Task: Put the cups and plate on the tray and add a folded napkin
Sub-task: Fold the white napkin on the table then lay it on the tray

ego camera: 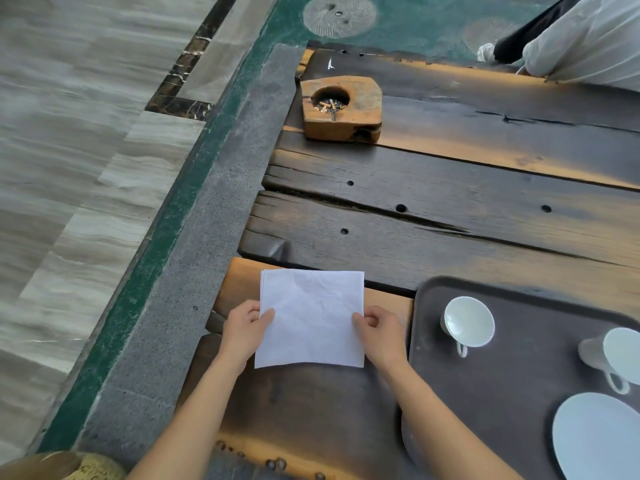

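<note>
Napkin (311, 318): white, square, unfolded flat apart from light creases, held over the near-left corner of the wooden table (450, 188), just left of the tray (491, 393). Left hand (244, 332) pinches the napkin's left edge, thumb on top and fingers beneath. Right hand (379, 336) pinches the right edge in the same manner. Both grips sit at mid-height of the sheet; the 2 near corners and the 2 far corners are free.

Tray: dark, rounded corners, raised rim. Its left rim lies just right of the right hand. On the tray stand 2 white cups: cup 1 (467, 322) nearest the tray's far-left corner, handle toward the camera; cup 2 (620, 355) at the tray's right side, partly cut by the frame edge. White plate (599, 441) occupies the tray's near-right part. Bare tray surface remains along the left and near-left portion, between cup 1 and the near rim.

Table edge runs just left of the left hand; beyond it lie a grey stone border and floor tiles. Far from the tray, a wooden ashtray (341, 109) holding cigarette butts sits near the table's far-left corner. The planks between ashtray and napkin are unobstructed. A person's white sleeve (588, 43) rests at the table's far-right edge.
</note>
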{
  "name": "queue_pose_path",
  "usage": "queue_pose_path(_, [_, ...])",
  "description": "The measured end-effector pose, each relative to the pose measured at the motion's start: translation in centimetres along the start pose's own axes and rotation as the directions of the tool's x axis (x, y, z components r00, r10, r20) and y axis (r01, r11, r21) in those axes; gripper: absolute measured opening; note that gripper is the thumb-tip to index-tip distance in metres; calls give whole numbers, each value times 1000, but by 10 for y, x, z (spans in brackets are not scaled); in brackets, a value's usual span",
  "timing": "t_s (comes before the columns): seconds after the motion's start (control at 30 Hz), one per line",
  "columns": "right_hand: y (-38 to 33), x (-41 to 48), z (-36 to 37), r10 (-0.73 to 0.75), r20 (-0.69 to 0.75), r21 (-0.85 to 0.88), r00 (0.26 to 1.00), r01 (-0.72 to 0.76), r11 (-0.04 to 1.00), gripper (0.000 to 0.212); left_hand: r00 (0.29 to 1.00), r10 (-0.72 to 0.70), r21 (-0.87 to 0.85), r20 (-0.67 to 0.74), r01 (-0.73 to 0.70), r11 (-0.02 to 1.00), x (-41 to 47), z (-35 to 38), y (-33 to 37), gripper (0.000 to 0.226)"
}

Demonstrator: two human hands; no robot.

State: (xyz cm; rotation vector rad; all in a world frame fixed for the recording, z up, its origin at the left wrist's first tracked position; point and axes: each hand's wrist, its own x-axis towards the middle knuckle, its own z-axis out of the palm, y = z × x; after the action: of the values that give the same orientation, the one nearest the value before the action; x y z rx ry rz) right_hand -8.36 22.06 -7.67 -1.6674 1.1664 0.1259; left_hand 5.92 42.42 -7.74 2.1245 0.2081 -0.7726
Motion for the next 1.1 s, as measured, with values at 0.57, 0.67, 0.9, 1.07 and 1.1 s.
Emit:
queue_pose_path(0.57, [49,-104,-45,-108,70,309,992,82,948,17,957,156,-243,246,-95,965,-82,-46,-28,13])
queue_pose_path(0.67, [62,-125,-54,-112,57,341,992,86,936,14,946,161,-248,281,-91,965,-102,-41,-36,14])
queue_pose_path(0.9, [97,-160,-82,-54,-9,304,998,54,951,11,933,162,-171,321,-111,979,-138,-17,-46,12])
queue_pose_path(1.07, [121,-166,-105,-20,-22,297,1000,26,955,10,929,148,-125,339,-111,986,-156,7,-46,11])
queue_pose_path(1.1, [125,-165,-110,-9,-24,294,1000,16,956,10,927,144,-117,345,-110,987,-158,13,-45,12])
